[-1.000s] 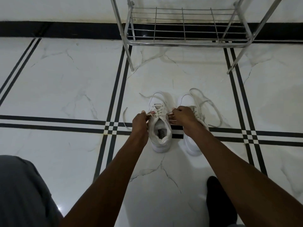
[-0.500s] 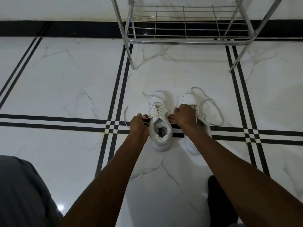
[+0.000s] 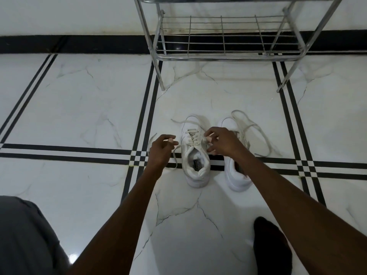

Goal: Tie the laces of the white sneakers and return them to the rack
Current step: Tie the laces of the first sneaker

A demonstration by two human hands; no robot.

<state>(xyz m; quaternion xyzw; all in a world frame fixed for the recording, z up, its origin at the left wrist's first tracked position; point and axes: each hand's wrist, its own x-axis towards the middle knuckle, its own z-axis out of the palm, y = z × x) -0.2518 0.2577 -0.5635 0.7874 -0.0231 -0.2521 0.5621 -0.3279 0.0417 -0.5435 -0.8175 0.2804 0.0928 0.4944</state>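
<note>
The floor (image 3: pixel 83 108) is laid in white marble tile crossed by black stripes. The rack (image 3: pixel 222 56), a chrome wire frame, is set against the wall directly beyond the left shoe (image 3: pixel 195 155); its lowest shelf is seen bare.

The left shoe is taken as the landmark. It is placed upright on the floor, heel toward the person, toe toward the rack, so its long axis is run straight away from the wearer. The right shoe (image 3: pixel 236 171) is set just beside it, parallel, partly covered by the right forearm. Both are white and low-cut, with pale flat laces; neither is tied. The right shoe's lace (image 3: pixel 256 133) is sprawled in loose loops on the floor to the far side.

The left hand (image 3: pixel 159 150) is held just left of the left shoe's tongue, the right hand (image 3: pixel 222 141) just right of it, both about equally near. One lace end (image 3: pixel 175 151) is pinched in the left fingers (image 3: pixel 171 140) and is trailed down to the floor. The right fingers (image 3: pixel 208 138) are curled narrow at the top eyelets; whether the other end is gripped cannot be told.

The ends are judged to need crossing over the tongue, between the hands.
</note>
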